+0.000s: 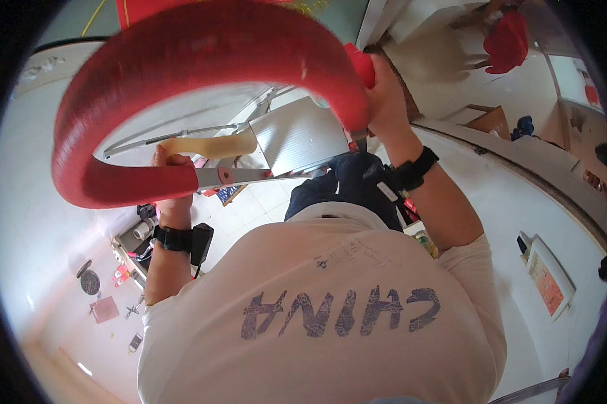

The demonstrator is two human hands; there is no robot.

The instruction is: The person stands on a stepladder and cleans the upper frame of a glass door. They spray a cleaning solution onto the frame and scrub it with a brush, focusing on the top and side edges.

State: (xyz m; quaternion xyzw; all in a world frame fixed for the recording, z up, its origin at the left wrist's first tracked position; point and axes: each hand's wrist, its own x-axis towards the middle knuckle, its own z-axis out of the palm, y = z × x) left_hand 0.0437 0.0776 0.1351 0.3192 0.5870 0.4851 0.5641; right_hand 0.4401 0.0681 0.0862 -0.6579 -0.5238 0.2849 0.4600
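In front of me arches the thick red padded handrail (202, 55) of a stepladder, joined to a grey metal side rail (238, 175). My left hand (175, 164) is closed around a cream-coloured tube-like thing (212, 145); the red padding hides part of this hand. At the handrail's right end, my right hand (387, 98) grips a bright red piece (361, 65), too covered to identify. Whether that hand also rests on the rail is unclear. Below, inside the arch, shows the ladder's ribbed metal platform (301, 134).
White floor tiles (248, 204) lie below the ladder. Small items stand on a shelf (132, 260) at the left, near a round dark wall fitting (89, 281). A white-framed panel (551, 278) is on the right wall. A green surface (76, 20) with red and yellow trim is at the top.
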